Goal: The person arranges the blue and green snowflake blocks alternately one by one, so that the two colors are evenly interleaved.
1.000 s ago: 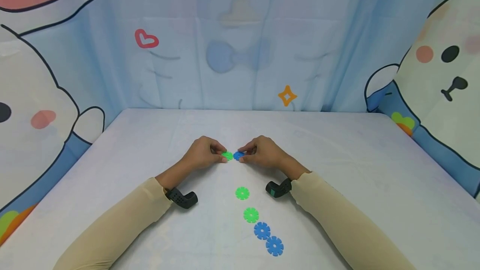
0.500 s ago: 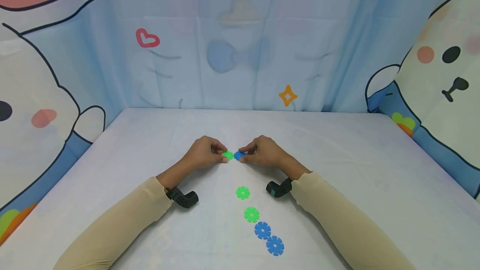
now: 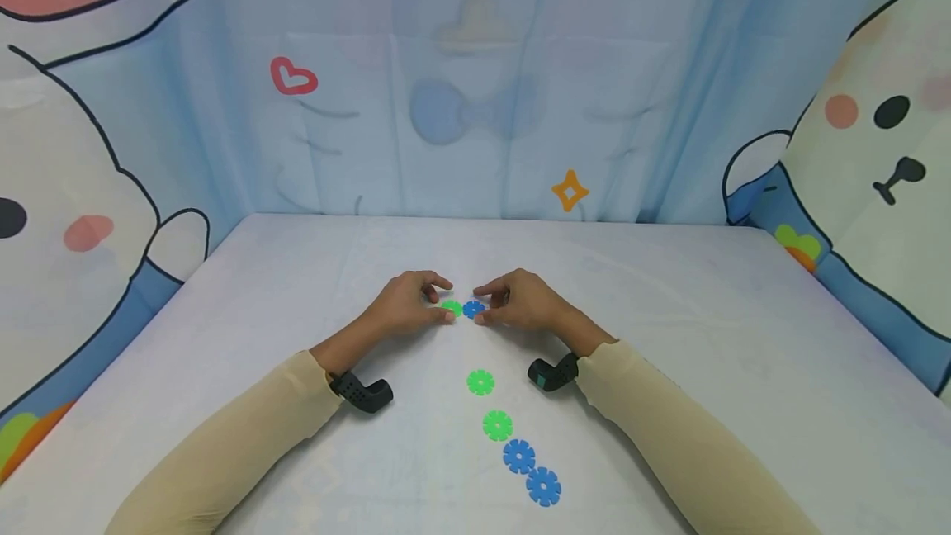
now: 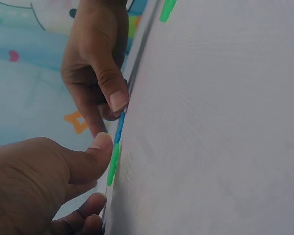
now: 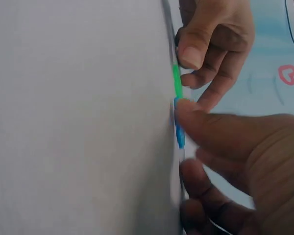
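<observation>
The left hand (image 3: 404, 302) and right hand (image 3: 524, 301) have fingers apart. A green disc (image 3: 453, 307) and blue disc (image 3: 472, 309) lie between.

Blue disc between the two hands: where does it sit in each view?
Head: blue disc just below centre, beside the right hand.
Left wrist: blue disc edge-on, slightly left of centre, just above the green disc.
Right wrist: blue disc edge-on, right of centre, below the green disc, partly hidden by the right hand.
Shared landmark: the green disc next to it.
</observation>
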The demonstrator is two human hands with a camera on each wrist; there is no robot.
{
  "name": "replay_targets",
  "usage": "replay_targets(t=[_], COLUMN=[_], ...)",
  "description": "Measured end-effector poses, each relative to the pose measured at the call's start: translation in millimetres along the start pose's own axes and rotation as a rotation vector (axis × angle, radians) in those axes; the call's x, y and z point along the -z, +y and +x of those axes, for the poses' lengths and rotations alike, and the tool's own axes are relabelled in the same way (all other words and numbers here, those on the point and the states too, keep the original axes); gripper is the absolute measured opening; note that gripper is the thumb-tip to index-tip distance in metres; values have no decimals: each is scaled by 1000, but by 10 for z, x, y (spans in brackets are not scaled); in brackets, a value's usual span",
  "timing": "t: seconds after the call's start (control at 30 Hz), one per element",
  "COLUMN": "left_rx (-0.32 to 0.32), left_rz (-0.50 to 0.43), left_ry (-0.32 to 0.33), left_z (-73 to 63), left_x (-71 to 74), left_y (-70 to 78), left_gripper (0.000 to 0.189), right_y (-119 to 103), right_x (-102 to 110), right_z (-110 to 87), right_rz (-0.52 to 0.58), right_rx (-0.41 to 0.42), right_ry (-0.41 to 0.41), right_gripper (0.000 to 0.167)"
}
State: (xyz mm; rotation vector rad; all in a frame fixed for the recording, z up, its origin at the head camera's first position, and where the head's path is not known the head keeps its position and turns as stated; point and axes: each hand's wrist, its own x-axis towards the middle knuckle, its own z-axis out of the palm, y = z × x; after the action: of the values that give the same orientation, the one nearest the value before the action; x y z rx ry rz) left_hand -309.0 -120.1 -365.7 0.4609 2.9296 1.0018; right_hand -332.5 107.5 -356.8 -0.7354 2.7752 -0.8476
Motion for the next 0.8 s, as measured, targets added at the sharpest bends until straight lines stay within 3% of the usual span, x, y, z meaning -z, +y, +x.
replay_targets(t=[0.17,0.43,0.6,0.8], left_rx=[-38,-46,-77,-120], left_rz=[-21,-155,-127,-48], left_ry=[-18,-83,-78,-51], left_z=[27,102,130,108], left_x=[-20,-100,-129,-145], left_y=[23,84,105,24], left_gripper=[44,38,37,40], right_y=[25,-61,-98,-119], right_x=[62,80,52,-46], right_z=[-57,-316,-473,-497], right_rz=[110,239,239,199], right_rx=[-8,34,133,222], right_ry=[2,-112,-201,-281], right_gripper=[57,24,19,23])
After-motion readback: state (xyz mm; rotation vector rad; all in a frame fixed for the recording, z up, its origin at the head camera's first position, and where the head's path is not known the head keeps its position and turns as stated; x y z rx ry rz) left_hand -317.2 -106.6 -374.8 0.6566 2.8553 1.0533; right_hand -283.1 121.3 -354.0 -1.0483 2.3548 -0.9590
